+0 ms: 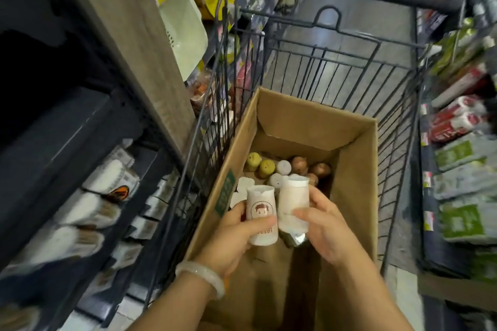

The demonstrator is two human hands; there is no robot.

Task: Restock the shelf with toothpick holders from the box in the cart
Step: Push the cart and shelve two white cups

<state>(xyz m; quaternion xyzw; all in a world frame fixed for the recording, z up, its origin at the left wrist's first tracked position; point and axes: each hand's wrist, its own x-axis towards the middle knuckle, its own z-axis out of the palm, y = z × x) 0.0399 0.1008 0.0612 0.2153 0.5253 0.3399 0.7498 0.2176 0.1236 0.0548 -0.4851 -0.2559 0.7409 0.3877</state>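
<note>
An open cardboard box (357, 174) sits in a black wire cart (336, 72). At the box's far end lie several small toothpick holders (290, 168), green, white and brown. My left hand (236, 234) grips a white wrapped toothpick holder (262, 212) with a round face print. My right hand (325, 226) holds a second white wrapped holder (293, 204) right beside it. Both hands hover over the near half of the box.
Dark shelves (88, 142) on the left carry white packaged goods (107, 180), close against the cart's side. A wooden panel (129, 35) rises above them. On the right stand shelves with green and red packs (460, 169). The aisle floor (363, 8) runs ahead beyond the cart handle.
</note>
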